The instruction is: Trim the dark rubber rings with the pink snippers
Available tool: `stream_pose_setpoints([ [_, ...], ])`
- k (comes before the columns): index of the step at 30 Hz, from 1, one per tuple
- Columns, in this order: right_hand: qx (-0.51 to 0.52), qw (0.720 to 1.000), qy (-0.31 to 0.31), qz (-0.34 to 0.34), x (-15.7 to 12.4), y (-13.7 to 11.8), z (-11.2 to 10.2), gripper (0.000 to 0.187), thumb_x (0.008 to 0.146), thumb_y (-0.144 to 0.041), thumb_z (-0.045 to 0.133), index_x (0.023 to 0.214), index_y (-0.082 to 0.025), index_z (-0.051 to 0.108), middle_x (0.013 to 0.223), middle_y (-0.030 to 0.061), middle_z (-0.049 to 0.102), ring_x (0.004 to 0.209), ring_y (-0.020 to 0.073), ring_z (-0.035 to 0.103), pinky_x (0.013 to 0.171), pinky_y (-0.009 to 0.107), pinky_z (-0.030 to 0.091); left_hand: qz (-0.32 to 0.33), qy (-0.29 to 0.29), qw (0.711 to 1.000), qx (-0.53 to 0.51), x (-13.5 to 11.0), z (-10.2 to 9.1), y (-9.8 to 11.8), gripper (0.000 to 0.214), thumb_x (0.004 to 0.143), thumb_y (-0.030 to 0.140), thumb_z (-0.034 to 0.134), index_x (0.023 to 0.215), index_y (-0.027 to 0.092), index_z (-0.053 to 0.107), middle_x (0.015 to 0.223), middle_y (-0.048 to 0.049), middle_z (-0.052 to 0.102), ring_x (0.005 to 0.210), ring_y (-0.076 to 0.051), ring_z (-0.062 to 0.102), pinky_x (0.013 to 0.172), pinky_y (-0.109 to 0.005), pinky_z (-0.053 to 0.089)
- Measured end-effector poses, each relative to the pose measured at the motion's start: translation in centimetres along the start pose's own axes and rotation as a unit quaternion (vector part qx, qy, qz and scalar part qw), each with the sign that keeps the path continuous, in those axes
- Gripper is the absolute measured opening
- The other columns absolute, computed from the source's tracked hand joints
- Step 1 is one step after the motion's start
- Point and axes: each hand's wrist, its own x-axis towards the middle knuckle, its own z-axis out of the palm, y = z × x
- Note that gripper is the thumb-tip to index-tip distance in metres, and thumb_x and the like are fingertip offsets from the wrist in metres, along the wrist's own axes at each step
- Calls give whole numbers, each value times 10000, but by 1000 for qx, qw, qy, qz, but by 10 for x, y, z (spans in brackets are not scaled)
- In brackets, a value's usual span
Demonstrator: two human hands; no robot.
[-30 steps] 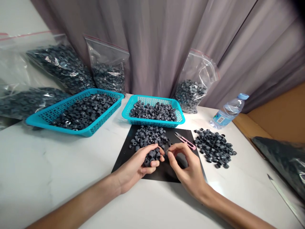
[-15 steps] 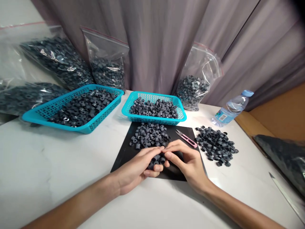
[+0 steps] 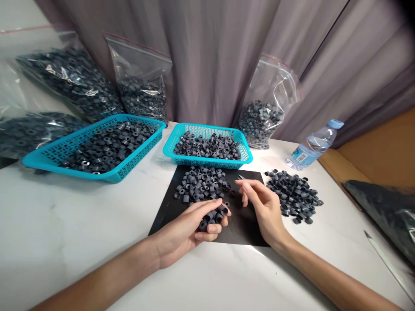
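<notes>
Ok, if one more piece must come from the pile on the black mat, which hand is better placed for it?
Probably the right hand: it is over the black mat near the pile, and no piece shows in it. The left hand, though also near, holds several dark pieces.

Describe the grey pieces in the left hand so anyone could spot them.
On the white marbled table lies a flat black mat. Over its near part, the left hand cups small, dark grey, plastic-looking rings. Unlike the loose ring pile behind, these are held.
</notes>
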Motion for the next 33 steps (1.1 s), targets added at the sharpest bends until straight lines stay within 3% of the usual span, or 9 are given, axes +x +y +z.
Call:
stream_pose_setpoints([
  [2, -25, 1000, -11, 14, 6, 5, -3, 275, 914, -438, 605, 1044, -200, 654, 868, 26, 609, 738, 152, 561, 636, 276, 479, -8, 7, 1000, 3, -1, 1, 0, 241, 934, 304, 591, 920, 78, 675, 830, -41, 555, 523, 9, 391, 414, -97, 189],
  [5, -100, 993, -57, -37, 7, 5, -2, 256, 852, -381, 680, 1018, -205, 598, 964, 42, 597, 835, 171, 557, 704, 290, 480, 3, 8, 1000, 9, -1, 1, 0, 238, 931, 314, 599, 924, 91, 681, 822, -33, 549, 532, 3, 390, 422, -99, 200],
  [10, -192, 964, -144, -111, -3, -3, 4, 182, 804, -178, 631, 954, -212, 534, 940, 30, 556, 882, 183, 530, 759, 302, 456, 37, 1, 999, 20, 0, -2, 0, 205, 920, 303, 623, 949, 117, 705, 853, -36, 552, 571, -10, 398, 442, -99, 223],
  [17, -195, 958, -170, -127, -3, 0, 5, 76, 867, -143, 570, 901, -209, 551, 853, 9, 540, 804, 159, 520, 715, 275, 426, 55, 11, 997, 46, 0, -3, 2, 181, 927, 280, 613, 948, 131, 713, 911, -42, 559, 597, -23, 397, 465, -105, 273],
  [29, -147, 980, -86, -100, -4, -3, 2, 37, 882, -163, 549, 890, -199, 555, 806, 5, 589, 689, 139, 537, 621, 270, 441, 64, 46, 996, 29, 2, 0, 7, 143, 942, 217, 518, 858, 139, 603, 841, -17, 528, 584, -44, 396, 443, -142, 230],
  [33, -102, 985, -50, -132, -9, -4, 2, 30, 921, -191, 551, 941, -204, 568, 834, 14, 597, 702, 137, 557, 644, 276, 475, 62, 47, 996, 41, 2, -1, 7, 118, 944, 236, 515, 905, 154, 590, 854, -14, 534, 594, -49, 410, 452, -154, 231],
])
